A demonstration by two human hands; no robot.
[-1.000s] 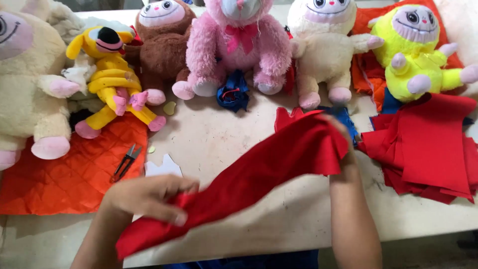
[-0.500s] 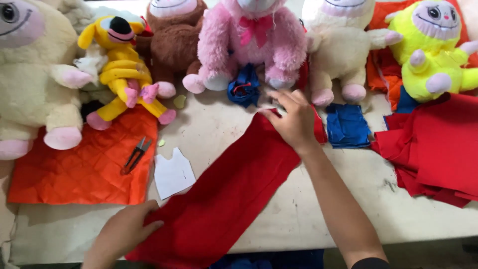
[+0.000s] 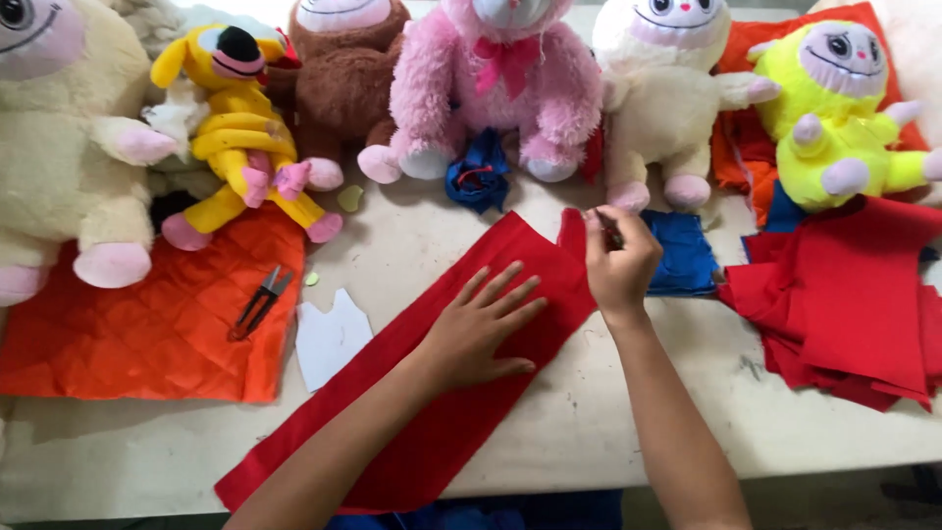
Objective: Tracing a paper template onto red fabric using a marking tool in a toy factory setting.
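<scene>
Left grip (image 3: 481, 329) flat on red cloth (image 3: 422, 393)

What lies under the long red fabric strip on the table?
Under the long red fabric strip shows the pale table; blue cloth peeks out at its near end. Anything beneath the rest is covered.

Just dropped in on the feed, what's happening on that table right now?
A person has a long strip of red cloth laid slantwise across the table. The left hand lies flat on it, fingers spread. The right hand pinches the strip's far end, holding something thin; what it is cannot be made out. Plush toys line the back edge, snips lie on orange quilted cloth, and red pieces are stacked on the right.
</scene>
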